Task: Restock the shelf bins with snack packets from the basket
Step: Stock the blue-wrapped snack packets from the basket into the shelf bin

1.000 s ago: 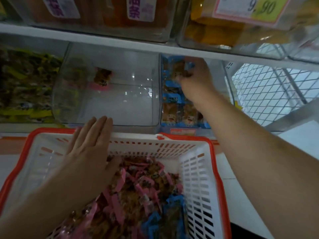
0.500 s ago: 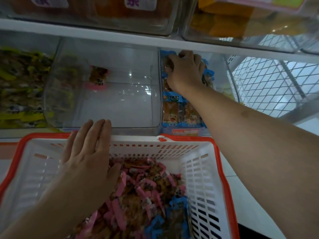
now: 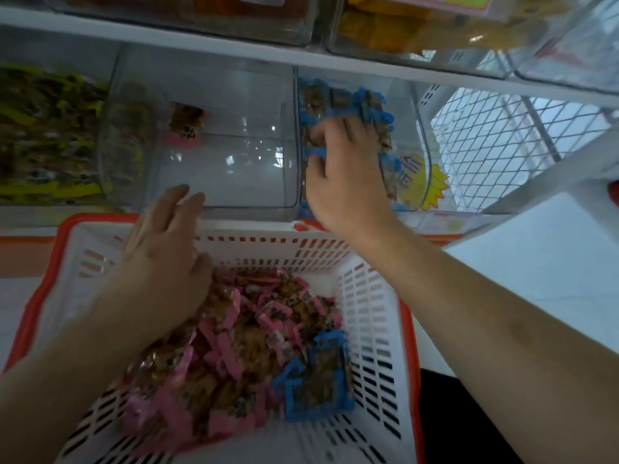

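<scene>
A white basket with an orange rim (image 3: 254, 229) sits below the shelf, holding a heap of pink snack packets (image 3: 227, 356) and a few blue ones (image 3: 315, 380). My right hand (image 3: 345, 175) reaches into the clear right-hand bin, its fingers spread and lying on the blue packets (image 3: 341, 98) stacked there; I see nothing pinched in it. My left hand (image 3: 164, 249) hovers over the basket's far left side with straight fingers above the rim, holding nothing. The middle clear bin (image 3: 217, 169) holds a single pink packet (image 3: 186, 125) at its back left.
A bin of yellow-green packets (image 3: 47, 135) fills the left of the shelf. Clear bins with orange and yellow goods (image 3: 418, 31) sit on the shelf above. Wire mesh (image 3: 502, 135) closes the shelf's right end. A yellow star label (image 3: 435, 185) sticks to the blue bin.
My right hand has drawn back from the rear of the blue bin toward its front, and the packet it carried lies in the bin. The left hand has shifted slightly forward over the rim.
</scene>
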The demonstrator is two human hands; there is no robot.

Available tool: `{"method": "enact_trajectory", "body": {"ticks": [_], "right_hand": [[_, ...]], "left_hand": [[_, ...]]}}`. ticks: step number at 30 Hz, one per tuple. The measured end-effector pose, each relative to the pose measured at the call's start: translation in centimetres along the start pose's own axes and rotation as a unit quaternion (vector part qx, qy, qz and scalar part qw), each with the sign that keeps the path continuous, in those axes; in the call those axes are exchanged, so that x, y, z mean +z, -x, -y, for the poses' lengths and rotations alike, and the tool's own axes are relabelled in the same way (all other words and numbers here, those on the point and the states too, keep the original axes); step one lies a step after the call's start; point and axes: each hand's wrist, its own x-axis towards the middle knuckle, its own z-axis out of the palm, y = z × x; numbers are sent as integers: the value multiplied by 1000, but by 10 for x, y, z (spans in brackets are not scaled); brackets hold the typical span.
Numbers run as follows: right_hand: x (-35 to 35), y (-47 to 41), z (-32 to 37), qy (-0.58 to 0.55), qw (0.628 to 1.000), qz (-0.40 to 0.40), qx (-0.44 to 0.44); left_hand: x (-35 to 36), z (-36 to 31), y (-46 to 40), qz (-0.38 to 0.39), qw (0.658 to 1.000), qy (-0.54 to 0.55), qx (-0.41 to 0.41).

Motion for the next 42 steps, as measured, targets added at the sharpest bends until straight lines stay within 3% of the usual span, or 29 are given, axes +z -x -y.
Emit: {"method": "enact_trajectory", "body": {"ticks": [2, 4, 8, 11, 14, 19, 25, 30, 33, 37, 39, 42], "right_hand": [[-13, 46, 16, -65, 994, 90, -3], [-15, 92, 22, -67, 970, 233, 19], [2, 158, 4, 60, 872, 483, 52], [13, 192, -12, 129, 811, 570, 6], [22, 213, -19, 200, 821, 533, -34], [28, 214, -15, 220, 844, 487, -37], [21, 200, -12, 193, 837, 510, -37], [-5, 147, -1, 49, 878, 469, 75], [-30, 116, 18, -88, 893, 432, 94], [-46, 93, 39, -255, 872, 402, 113], [-43, 84, 43, -283, 876, 369, 130], [-39, 74, 47, -317, 888, 293, 159]], "left_hand": [[-11, 5, 10, -21, 1000, 0, -15], [-20, 16, 23, -23, 998, -14, -51], [-27, 39, 52, -23, 989, -7, -147], [-29, 49, 74, -3, 983, 7, -183], [-31, 55, 93, 33, 977, 26, -208], [-36, 58, 115, 74, 975, 14, -209], [-35, 42, 114, 33, 984, -28, -172], [-32, 5, 95, 18, 998, 36, -52], [-21, -15, 80, 98, 985, 136, -29], [-11, -31, 65, 221, 952, 210, 22], [-10, -32, 59, 211, 948, 236, 21], [-7, -28, 48, 126, 949, 287, -37]]}}
